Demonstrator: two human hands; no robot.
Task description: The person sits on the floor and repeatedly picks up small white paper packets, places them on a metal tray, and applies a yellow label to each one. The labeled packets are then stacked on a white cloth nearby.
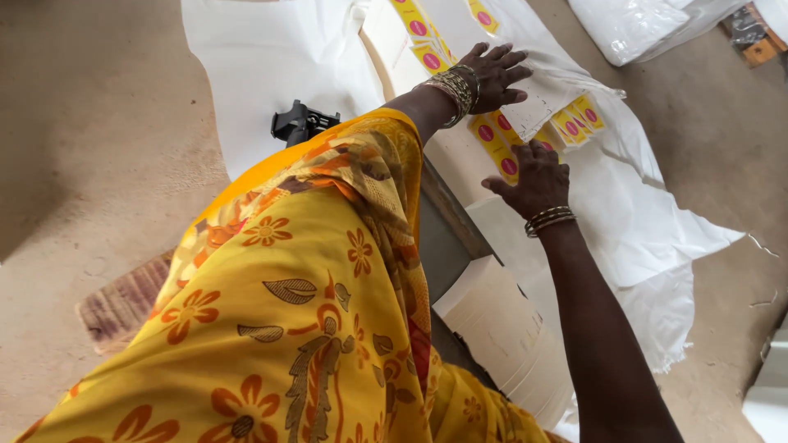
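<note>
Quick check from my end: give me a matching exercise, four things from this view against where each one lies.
Things:
1. left hand
2. right hand
3. black clip tool
4. clear plastic bag

Places:
A. top right corner, on the floor
B. on the white sheet, left of the yellow cloth
C. flat on the far labelled sheet
D. on the nearer yellow labels with pink dots

Pairs: 1-C, 2-D, 3-B, 4-A

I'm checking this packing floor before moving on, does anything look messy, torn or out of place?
Mostly tidy. The white sheet on the floor has a frayed, ragged corner at lower right, and loose scraps lie beside it. A black tool sits apart on the sheet. Both hands, left and right, press flat on the yellow printed cartons.
</note>
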